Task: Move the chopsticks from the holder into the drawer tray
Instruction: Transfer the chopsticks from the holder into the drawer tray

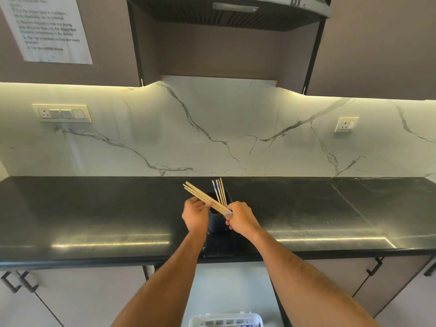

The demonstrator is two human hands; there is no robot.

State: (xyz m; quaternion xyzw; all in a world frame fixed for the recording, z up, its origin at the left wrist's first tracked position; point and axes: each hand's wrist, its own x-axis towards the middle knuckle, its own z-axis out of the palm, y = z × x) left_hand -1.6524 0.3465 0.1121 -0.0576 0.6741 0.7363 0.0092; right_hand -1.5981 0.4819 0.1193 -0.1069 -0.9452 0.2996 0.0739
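Observation:
A dark blue holder (218,223) stands on the black countertop (94,213) near its front edge. Several wooden chopsticks (220,191) with blue-patterned tops stand upright in it. A second bundle of chopsticks (200,195) lies slanted above the holder, tips pointing up-left. My right hand (240,219) pinches that bundle at its patterned end. My left hand (195,214) grips the same bundle around its middle. Below, at the frame's bottom edge, the white drawer tray (225,320) shows part of its rim.
A marble backsplash (212,128) rises behind the counter, with socket plates at left and right. Dark upper cabinets and a range hood (226,13) hang overhead. Lower cabinet doors with black handles (374,267) flank the open drawer gap. A printed sheet (47,27) is taped top left.

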